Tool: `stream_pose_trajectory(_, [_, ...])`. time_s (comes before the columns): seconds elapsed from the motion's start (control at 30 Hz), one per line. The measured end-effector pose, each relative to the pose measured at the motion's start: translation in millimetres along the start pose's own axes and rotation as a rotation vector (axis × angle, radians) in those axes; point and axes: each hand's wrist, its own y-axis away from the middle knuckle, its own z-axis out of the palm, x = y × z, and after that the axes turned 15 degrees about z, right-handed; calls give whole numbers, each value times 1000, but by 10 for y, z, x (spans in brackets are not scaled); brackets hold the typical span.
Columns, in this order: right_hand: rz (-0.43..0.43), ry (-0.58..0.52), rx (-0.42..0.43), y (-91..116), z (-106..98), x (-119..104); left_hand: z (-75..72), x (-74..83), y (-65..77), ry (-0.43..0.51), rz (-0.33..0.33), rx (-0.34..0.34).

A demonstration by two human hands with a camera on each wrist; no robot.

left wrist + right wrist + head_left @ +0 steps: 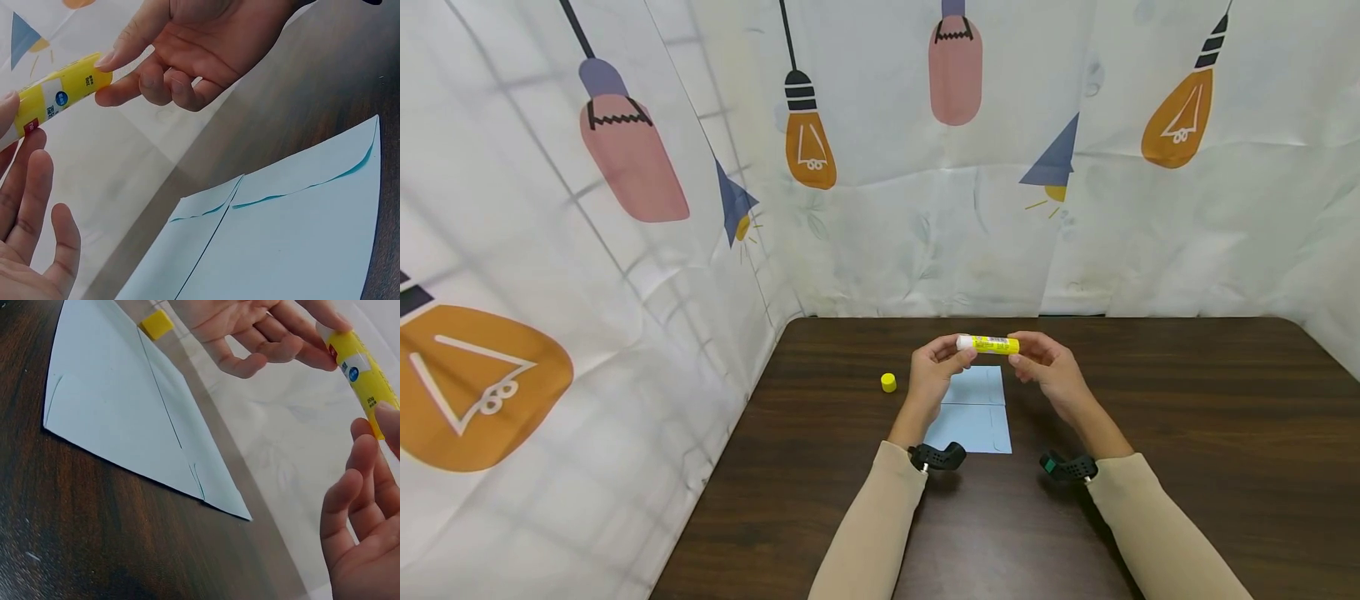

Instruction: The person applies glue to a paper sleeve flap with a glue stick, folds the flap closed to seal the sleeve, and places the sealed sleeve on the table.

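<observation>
A yellow glue stick (991,345) with a white end is held level above the table between both hands. My left hand (929,380) pinches its white end between thumb and fingers. At the yellow end, my right hand (1060,382) pinches with thumb and index finger, its other fingers loosely bent. Beneath lies light blue paper (970,429), crossed by a dark straight line and marked with curved teal lines, clear in the left wrist view. The small yellow cap (888,382) stands on the table left of my left hand.
The dark brown wooden table (1187,467) reaches back to a white curtain (887,242) printed with lamps and bulbs. More of this curtain hangs along the table's left edge. A black band (937,457) sits around the left wrist, another band (1067,467) around the right.
</observation>
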Motion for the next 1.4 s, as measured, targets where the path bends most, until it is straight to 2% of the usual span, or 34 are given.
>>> stream_pose_trajectory(0.23, [85, -89, -52, -2, 2, -21, -8, -7, 5, -1, -20, -6])
stream_pose_trajectory(0.43, [103, -121, -78, -8, 2, -24, -1, -5, 9, 0, -20, -12])
stream_pose_trajectory(0.7, [66, -50, -39, -1, -6, -30, 23, -9, 11, 0, -2, -14])
stream_pose_trajectory(1.1, [-4, -42, 2, 35, 19, -5, 19, -5, 25, -12, -2, -18])
stream_pose_trajectory(1.4, [-54, 24, 55, 28, 8, -7, 15, -9, 17, -20, -5, -24])
